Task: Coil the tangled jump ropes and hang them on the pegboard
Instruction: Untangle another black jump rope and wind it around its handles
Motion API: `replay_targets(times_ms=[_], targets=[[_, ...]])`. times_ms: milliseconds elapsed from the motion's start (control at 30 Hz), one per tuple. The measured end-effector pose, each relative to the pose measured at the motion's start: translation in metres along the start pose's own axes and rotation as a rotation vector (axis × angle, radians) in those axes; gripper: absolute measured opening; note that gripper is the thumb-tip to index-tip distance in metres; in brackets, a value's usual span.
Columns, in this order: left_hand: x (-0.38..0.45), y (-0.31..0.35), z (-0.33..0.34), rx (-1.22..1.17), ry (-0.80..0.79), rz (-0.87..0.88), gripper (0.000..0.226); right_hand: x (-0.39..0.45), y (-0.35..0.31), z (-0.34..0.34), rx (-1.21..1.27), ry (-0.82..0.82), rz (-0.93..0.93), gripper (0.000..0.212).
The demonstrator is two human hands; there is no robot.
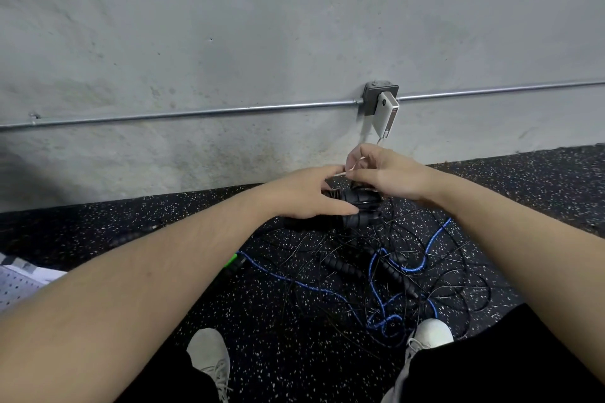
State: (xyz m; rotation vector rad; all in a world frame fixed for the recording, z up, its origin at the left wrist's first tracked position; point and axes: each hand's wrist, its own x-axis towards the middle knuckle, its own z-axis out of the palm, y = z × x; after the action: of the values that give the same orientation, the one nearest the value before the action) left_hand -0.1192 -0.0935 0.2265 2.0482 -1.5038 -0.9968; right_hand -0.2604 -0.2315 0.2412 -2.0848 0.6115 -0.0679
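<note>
- Fingers of the right hand point(384, 173) are curled, thumb and forefinger pinching a thin white tie point(340, 172) that runs leftward to the fingertips of the left hand point(304, 195).
- Left hand: fingers curled round a bundle of black jump-rope handles point(355, 206), thumb laid along the near side of the bundle; its fingertips meet the white tie above the bundle.
- Bundle is held just above the floor, at centre, near the wall; whether the thin black cord is already coiled round it cannot be told.
- Head view, floor: black rubber floor point(163, 229) with white speckle. A tangle of thin black jump ropes point(435, 275) spreads near and right of the hands.
- Blue jump rope point(415, 267) threads through the same tangle, looping from the left toward the near right.
- Two more ribbed black handles point(347, 267) lie inside the tangle; a green handle tip point(233, 259) shows beside the left forearm.
- White pegboard point(16, 285) lies at the far-left edge, partly hidden by the left arm.
- Grey concrete wall point(262, 26) carries a metal conduit point(196, 113) running left to right into a junction box point(376, 98); a white adapter point(388, 114) hangs from it.
- White shoes point(209, 357) at the near edge, on either side of the tangle.
</note>
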Motion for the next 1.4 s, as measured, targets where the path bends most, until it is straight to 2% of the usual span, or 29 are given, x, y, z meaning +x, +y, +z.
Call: replay_targets(times_ms=[67, 167, 267, 467, 600, 733, 1133, 1267, 1333, 1400], targets=[[0.002, -0.007, 0.005, -0.010, 0.001, -0.022, 0.086, 0.001, -0.002, 0.005, -0.074, 0.031, -0.030, 0.016], [0.001, -0.009, 0.009, -0.090, 0.087, 0.002, 0.065, 0.003, -0.009, 0.007, 0.022, 0.104, -0.068, 0.017], [0.000, -0.008, 0.009, -0.188, 0.167, 0.004, 0.058, 0.003, -0.012, 0.003, 0.143, 0.139, -0.067, 0.014], [0.005, -0.012, 0.010, -0.308, 0.265, 0.030, 0.038, -0.004, -0.014, -0.004, 0.131, 0.219, -0.070, 0.008], [0.002, -0.007, 0.011, -0.366, 0.277, 0.058, 0.048, -0.006, -0.011, -0.012, 0.008, 0.238, -0.129, 0.012], [-0.001, -0.002, 0.009, -0.453, 0.294, 0.038, 0.047, -0.007, -0.009, -0.013, -0.043, 0.160, -0.140, 0.012], [0.001, -0.003, 0.015, -0.322, 0.258, 0.058, 0.050, -0.011, -0.009, -0.013, 0.150, 0.216, -0.091, 0.008], [0.004, 0.001, 0.016, -0.473, 0.283, 0.041, 0.040, -0.006, -0.009, -0.010, 0.151, 0.306, -0.159, 0.025], [0.005, 0.005, 0.016, -0.584, 0.278, 0.025, 0.039, -0.004, -0.008, -0.010, 0.069, 0.369, -0.184, 0.029], [0.006, 0.005, 0.014, -0.708, 0.276, 0.006, 0.039, -0.006, -0.007, -0.011, -0.027, 0.327, -0.187, 0.031]])
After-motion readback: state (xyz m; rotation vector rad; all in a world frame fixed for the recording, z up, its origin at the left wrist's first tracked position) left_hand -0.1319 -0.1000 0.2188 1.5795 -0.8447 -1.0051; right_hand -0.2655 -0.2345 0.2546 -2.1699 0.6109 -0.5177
